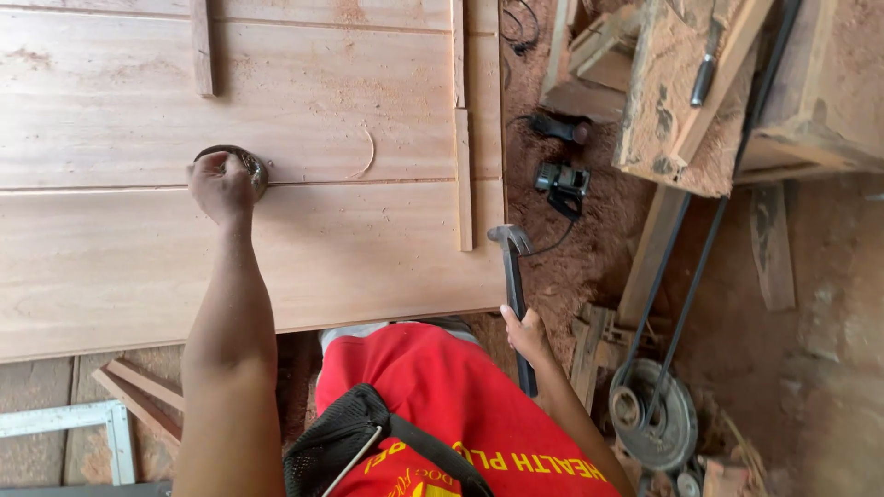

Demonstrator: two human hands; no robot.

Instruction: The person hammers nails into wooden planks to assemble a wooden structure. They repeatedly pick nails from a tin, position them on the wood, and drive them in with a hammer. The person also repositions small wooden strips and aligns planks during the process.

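Your left hand is reaching out over the wide wooden panel, the arm stretching straight forward with the forearm lying over the panel's near edge. Its fingers are curling into a loose fist against a small round dark container sitting on the panel, right on the seam between two boards; whether they are gripping its rim or only resting on it, you cannot tell from here.

Your right hand is hanging low beside your hip, off the panel's right corner, the elbow bending back toward your body. Its fingers are wrapping tightly around the dark handle of a claw hammer, which is pointing away from you with its metal head just beside the panel's corner.

Thin wooden battens are lying along the panel's right edge, and another short one is standing near the top left. A curled wood shaving is resting on the panel, well to the right of the container.

On the sawdust floor to the right, a dark power tool is trailing its cable. A black drive belt is running down to a grey pulley wheel. Your red shirt is carrying yellow lettering near the bottom edge.
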